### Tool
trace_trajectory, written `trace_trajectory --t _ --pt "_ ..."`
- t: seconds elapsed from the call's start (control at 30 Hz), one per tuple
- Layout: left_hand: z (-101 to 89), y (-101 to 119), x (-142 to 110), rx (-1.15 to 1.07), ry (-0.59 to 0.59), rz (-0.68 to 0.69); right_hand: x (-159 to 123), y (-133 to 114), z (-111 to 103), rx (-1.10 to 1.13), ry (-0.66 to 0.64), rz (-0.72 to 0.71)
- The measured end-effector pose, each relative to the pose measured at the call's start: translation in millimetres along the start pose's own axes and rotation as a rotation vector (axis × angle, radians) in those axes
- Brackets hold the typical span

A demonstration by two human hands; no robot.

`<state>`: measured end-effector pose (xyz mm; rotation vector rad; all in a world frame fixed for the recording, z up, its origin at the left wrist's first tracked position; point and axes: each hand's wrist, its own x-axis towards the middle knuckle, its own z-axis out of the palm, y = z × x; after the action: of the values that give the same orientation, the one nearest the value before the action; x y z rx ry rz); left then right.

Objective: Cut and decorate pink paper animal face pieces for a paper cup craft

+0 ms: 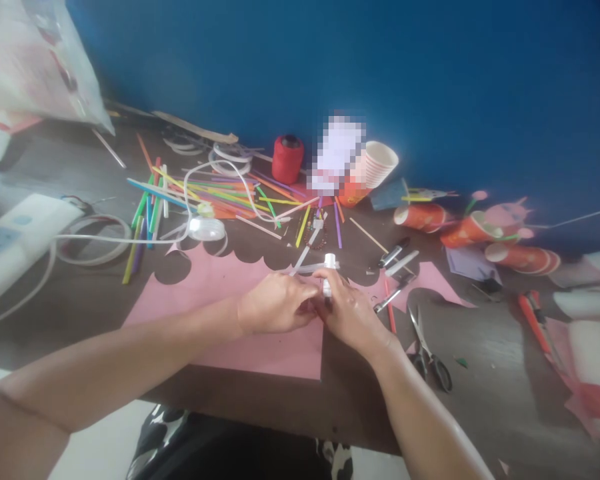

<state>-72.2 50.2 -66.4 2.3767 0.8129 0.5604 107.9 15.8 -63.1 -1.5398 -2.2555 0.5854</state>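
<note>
Over the pink sheet of paper (260, 343) my two hands meet at the middle of the view. My right hand (353, 313) is closed around a small white tube (329, 270), whose top end sticks up between thumb and fingers. Close against it, my left hand (280, 303) is closed, its fingertips pinched together at the right hand; whatever they pinch is hidden. The pink sheet has round bites cut from its far edge. To the right of my hands lie scissors (425, 353) with dark handles and a red stick (391, 307).
Coloured sticks (230, 190) lie scattered behind my hands, with a red spool of thread (287, 160) and stacked paper cups (380, 163) beyond. A power strip (25, 233) with its white cable is at left. Red paper cups (523, 257) and a red utility knife (540, 327) lie at right.
</note>
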Motion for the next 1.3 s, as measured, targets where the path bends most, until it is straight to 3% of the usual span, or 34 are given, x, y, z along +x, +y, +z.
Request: trace_trajectory --t 0.23,0.4,0.67,0.87,1.0,1.1,1.2,1.3 --pt "-1.4 -4 3 -0.193 0.085 0.038 1 1 -13 0.224 0.054 0.116" --pt "-4.8 -8 6 -0.186 0.154 0.055 2 8 -15 0.408 0.059 0.192" --pt "-4.4 -10 3 -0.012 0.048 0.039 8 20 -5 0.411 0.041 0.226" --pt "-5.6 -1 4 -0.087 0.1 -0.036 10 21 -2 0.42 0.044 0.236" --pt "-11.0 -6 8 -0.172 0.195 -0.204 10 22 -5 0.427 0.011 0.2" --pt "-17.3 -11 11 -0.174 0.197 -0.268 9 22 -8 0.446 -0.034 0.185" --pt "-19.6 -9 10 -0.156 0.146 -0.263 10 22 -10 0.491 -0.055 0.187" --pt "-16.0 -1 7 -0.1 0.124 -0.147 10 22 -8 0.541 -0.034 0.208"
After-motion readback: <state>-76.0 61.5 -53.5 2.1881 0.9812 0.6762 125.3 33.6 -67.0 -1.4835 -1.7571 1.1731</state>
